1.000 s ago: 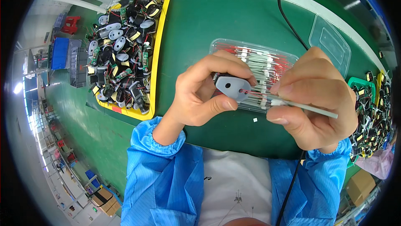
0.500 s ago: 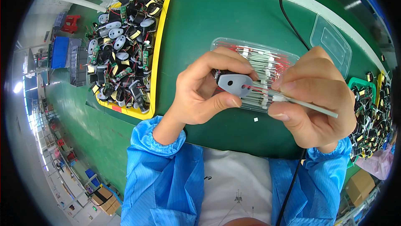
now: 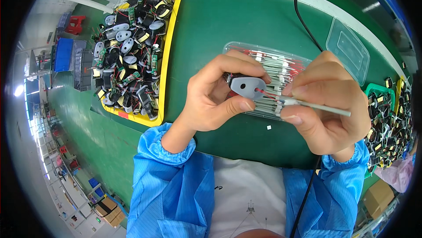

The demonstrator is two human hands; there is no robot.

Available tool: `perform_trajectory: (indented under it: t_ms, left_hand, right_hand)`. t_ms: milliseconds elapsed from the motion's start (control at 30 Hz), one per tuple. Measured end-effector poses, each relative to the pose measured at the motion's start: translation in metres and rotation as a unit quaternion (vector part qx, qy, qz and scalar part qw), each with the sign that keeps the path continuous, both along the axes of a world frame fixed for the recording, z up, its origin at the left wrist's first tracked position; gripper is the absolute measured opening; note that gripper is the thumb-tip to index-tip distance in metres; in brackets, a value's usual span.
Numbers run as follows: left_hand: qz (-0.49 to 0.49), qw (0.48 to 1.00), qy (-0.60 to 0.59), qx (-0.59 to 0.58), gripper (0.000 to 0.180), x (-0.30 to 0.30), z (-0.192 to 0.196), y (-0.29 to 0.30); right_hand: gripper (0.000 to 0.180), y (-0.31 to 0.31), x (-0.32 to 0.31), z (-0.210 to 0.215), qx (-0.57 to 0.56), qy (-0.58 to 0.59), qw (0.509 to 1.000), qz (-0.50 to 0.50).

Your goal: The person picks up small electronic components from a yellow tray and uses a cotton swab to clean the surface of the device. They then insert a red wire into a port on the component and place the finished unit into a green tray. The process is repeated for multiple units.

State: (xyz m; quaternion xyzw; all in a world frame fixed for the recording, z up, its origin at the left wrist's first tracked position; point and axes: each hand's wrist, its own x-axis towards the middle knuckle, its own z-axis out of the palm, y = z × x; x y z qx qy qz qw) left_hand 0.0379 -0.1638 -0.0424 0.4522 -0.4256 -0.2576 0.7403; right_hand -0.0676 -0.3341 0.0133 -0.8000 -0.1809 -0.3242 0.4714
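Note:
My left hand (image 3: 212,95) is closed round a small grey and black plastic housing (image 3: 247,88). The grey oval face of the housing has a dark round hole, and red wires enter it near its right end. My right hand (image 3: 330,104) pinches a thin pale stick-like cable with red wire ends (image 3: 323,107). Those red ends reach into the hole of the housing. Behind both hands lies a clear plastic box (image 3: 228,45) full of similar white cables with red ends, partly hidden by my fingers.
At the left, a yellow tray (image 3: 169,40) is heaped with similar housings, circuit boards and wires. A clear lid (image 3: 348,52) lies at the back right, near a black cord (image 3: 303,16). Green bins (image 3: 379,86) of parts stand far right. A small white scrap (image 3: 269,127) lies on the green mat.
My right hand has moved slightly left toward the housing, bringing the cable's red ends closer in. The left hand still holds the housing, nearly unmoved.

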Motion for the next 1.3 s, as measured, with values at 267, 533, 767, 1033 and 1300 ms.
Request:
perform_trajectory:
  t_ms: [267,533,767,1033,1300]
  left_hand:
    - [0.001,1.0,-0.006,-0.004,0.044,0.0,0.0,0.002]
    - [0.018,0.999,-0.046,-0.009,0.043,0.003,-0.002,0.0]
    - [-0.001,0.999,-0.037,-0.021,0.043,0.002,-0.003,0.0]
    - [-0.003,0.999,-0.049,-0.025,0.043,0.003,-0.007,0.0]
    - [-0.012,0.998,-0.049,-0.026,0.042,0.002,-0.003,0.0]
  right_hand:
    - [0.018,0.007,-0.006,0.004,0.161,0.151,0.975,-0.016]
    - [0.023,0.006,-0.004,-0.007,0.046,0.012,0.999,-0.011]
    - [0.024,0.007,-0.007,-0.004,0.099,0.07,0.993,-0.012]
    - [0.027,0.006,-0.006,-0.01,0.079,0.03,0.996,-0.014]
    - [0.037,0.014,-0.003,-0.015,-0.032,-0.066,0.996,-0.048]
